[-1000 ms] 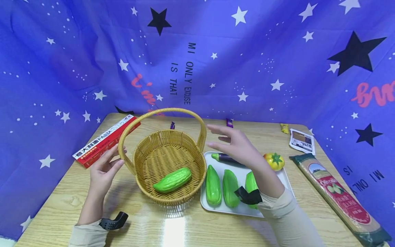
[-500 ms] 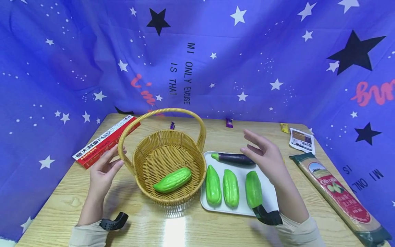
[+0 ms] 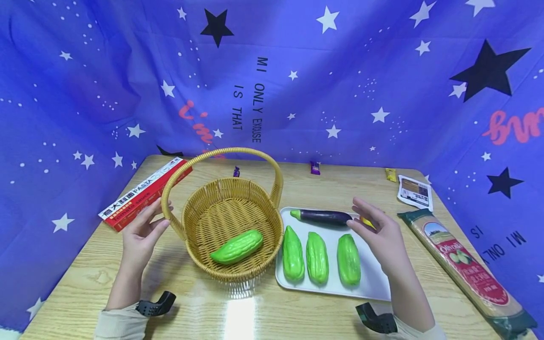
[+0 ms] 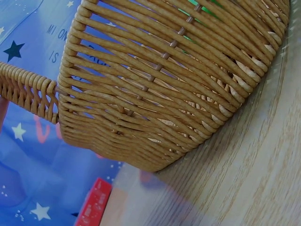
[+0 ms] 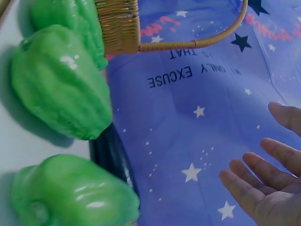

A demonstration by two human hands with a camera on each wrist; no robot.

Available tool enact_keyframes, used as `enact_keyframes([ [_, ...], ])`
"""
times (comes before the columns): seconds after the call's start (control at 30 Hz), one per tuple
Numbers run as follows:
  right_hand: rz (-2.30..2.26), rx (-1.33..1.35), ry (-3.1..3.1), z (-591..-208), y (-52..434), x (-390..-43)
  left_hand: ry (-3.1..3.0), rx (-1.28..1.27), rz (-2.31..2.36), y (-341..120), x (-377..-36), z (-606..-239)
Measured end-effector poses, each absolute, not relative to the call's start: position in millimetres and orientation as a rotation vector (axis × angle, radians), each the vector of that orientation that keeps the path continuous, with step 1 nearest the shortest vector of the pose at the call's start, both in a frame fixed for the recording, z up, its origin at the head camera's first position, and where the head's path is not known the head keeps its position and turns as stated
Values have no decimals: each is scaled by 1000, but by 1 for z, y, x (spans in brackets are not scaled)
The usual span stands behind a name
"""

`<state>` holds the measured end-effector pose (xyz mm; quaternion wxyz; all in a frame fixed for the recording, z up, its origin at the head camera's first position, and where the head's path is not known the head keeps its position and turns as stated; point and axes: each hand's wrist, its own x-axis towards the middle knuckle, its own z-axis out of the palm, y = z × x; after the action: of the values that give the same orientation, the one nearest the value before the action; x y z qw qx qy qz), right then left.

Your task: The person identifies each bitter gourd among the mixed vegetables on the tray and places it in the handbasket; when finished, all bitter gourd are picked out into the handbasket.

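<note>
My left hand [image 3: 140, 236] holds the arched handle of a wicker basket [image 3: 191, 255] at its left side, fingertips showing behind the handle. Inside the basket lies a green bitter melon [image 3: 237, 247]. To the right, my right hand [image 3: 382, 238] hovers with its fingers apart over the right part of a white tray [image 3: 331, 289], holding nothing. On the tray are three green gourds, the nearest to that hand being the right one [image 3: 349, 259], and a dark purple eggplant [image 3: 325, 217] behind them. A yellow tomato-like piece [image 3: 368, 222] is mostly hidden by the right hand.
A red pasta box [image 3: 144, 193] lies at the left. A long pack of spaghetti [image 3: 461, 267] lies at the right, below a flat white packet [image 3: 415, 192]. Purple candies [image 3: 315, 168] and a yellow one [image 3: 391, 174] sit near the starry curtain at the back.
My right hand has moved right and lower, away from the basket and across the tray, uncovering the eggplant and the right gourd. The left hand has stayed at the handle.
</note>
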<state>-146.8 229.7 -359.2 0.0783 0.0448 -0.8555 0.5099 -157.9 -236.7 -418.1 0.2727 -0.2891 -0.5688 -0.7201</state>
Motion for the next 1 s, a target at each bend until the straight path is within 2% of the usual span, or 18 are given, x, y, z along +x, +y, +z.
enact_keyframes([
  [0.33, 1606, -31, -2535, -389, 239, -129, -1529, -777, -1948, -236, -158, -418],
  [0.53, 1633, -33, -2503, -408, 238, -119, -1496, -796, -1970, -235, -158, -419],
  [1.0, 1545, -168, -2737, -433, 241, -103, -1507, -774, -1959, -236, -157, -419],
])
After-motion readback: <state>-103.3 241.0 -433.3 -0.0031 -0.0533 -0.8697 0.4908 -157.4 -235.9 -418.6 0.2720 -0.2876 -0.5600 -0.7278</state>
